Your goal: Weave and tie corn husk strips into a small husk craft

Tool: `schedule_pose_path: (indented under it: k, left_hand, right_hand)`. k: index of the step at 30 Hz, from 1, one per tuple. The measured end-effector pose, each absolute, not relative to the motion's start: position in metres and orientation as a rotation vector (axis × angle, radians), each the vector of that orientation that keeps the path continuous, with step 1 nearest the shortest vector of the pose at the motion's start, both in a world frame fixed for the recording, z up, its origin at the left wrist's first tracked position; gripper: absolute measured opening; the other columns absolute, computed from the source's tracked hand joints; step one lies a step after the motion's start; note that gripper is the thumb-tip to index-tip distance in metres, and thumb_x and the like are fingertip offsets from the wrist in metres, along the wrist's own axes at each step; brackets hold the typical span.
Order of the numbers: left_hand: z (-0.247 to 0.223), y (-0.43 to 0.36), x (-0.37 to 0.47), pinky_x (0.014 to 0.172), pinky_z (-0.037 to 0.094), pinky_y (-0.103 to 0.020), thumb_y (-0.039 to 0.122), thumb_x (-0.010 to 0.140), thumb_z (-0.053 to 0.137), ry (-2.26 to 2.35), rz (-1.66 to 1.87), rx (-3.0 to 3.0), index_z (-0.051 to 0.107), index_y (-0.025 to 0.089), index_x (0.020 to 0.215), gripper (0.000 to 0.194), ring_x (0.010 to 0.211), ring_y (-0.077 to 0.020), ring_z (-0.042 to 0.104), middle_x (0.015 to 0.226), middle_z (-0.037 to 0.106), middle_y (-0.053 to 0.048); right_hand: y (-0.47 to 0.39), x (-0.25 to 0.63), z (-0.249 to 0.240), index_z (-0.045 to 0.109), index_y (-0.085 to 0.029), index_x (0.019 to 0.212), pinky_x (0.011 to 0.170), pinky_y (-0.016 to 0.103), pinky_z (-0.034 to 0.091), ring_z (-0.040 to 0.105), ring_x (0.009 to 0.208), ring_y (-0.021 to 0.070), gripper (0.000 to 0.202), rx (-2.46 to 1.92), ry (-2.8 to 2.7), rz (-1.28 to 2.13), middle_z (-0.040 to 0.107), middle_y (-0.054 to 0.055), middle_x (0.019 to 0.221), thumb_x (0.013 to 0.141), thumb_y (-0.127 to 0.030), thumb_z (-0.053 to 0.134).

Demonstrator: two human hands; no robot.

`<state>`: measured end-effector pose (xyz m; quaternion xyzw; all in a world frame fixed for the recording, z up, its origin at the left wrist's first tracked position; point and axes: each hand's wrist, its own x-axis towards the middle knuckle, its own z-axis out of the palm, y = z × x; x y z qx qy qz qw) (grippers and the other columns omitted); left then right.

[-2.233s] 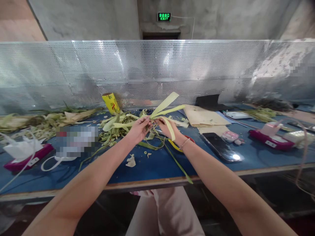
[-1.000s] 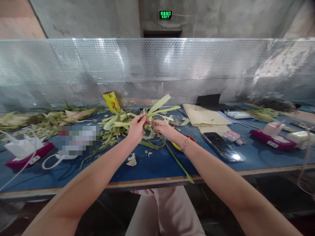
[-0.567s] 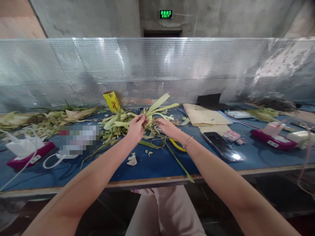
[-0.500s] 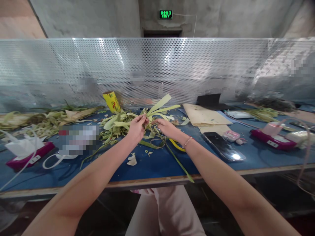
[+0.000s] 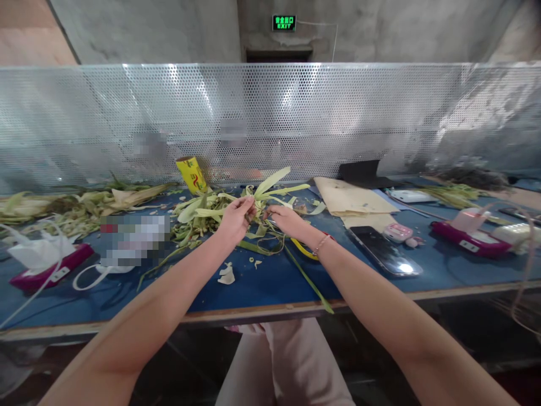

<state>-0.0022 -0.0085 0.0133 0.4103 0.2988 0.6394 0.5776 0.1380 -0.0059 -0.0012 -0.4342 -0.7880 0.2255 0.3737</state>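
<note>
My left hand (image 5: 237,219) is closed, thumb against fingers, on a bundle of pale green husk strips (image 5: 273,180) that fan out up and to the right. Close beside it, my right hand (image 5: 285,220) has its fingers bent in a pinch; what lies between them is too small to make out. A thin strand (image 5: 276,248) loops on the table below the right hand. Under and left of both hands spreads a pile of husk scraps (image 5: 192,225). A yellow ring-shaped thing (image 5: 301,250) lies partly hidden beneath my right wrist.
A yellow tube (image 5: 192,173) stands tilted behind the pile. More husks (image 5: 84,211) lie at left. A phone (image 5: 384,251), brown paper (image 5: 353,197) and a pink case (image 5: 398,232) are at right. Purple power strips (image 5: 469,239) with cables flank both sides. A perforated metal screen (image 5: 270,113) closes the back.
Both hands stay nearly in place. The right fingers have curled in slightly, and the fanned strips have tipped a little to the left.
</note>
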Motion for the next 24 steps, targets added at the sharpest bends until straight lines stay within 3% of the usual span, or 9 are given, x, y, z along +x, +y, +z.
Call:
schedule_pose_path:
  k: [5,8,18,24]
  left_hand:
    - [0.014,-0.01,-0.002,0.048,0.04,-0.015,0.015,0.055,0.072,0.715,1.478,0.956,0.056,0.012,0.061,0.017,0.046,-0.0026,0.047,0.048,0.051,0.005]
    - [0.014,-0.009,-0.003,0.049,0.04,-0.015,0.015,0.055,0.071,0.717,1.461,0.947,0.057,0.012,0.063,0.017,0.046,-0.0029,0.048,0.049,0.052,0.005]
    - [0.01,-0.004,-0.004,0.043,0.034,-0.016,0.012,0.061,0.067,0.714,1.519,0.986,0.056,0.013,0.059,0.011,0.046,-0.0032,0.047,0.051,0.051,0.004]
    - [0.014,-0.004,-0.006,0.047,0.038,-0.016,0.007,0.061,0.065,0.669,1.495,0.862,0.058,0.013,0.061,0.01,0.046,-0.0033,0.047,0.053,0.054,0.004]
  right_hand:
    - [-0.007,0.14,-0.002,0.054,-0.017,0.07,0.069,0.026,0.037,0.047,0.071,0.0133,0.017,-1.051,-2.011,0.563,0.054,0.001,0.072,0.075,-0.023,0.039]
    - [-0.008,0.138,-0.002,0.051,-0.018,0.066,0.064,0.026,0.035,0.045,0.063,0.0127,0.026,-1.069,-1.981,0.498,0.05,0.0,0.063,0.08,-0.034,0.036]
    - [-0.004,0.138,-0.002,0.058,-0.015,0.067,0.069,0.025,0.036,0.049,0.069,0.0124,0.024,-1.105,-2.031,0.391,0.056,0.004,0.069,0.078,-0.017,0.036]
    - [0.007,0.144,-0.008,0.058,-0.014,0.067,0.048,0.022,0.034,0.041,0.044,0.0078,0.026,-1.195,-1.937,0.701,0.045,-0.003,0.05,0.077,-0.032,0.042]
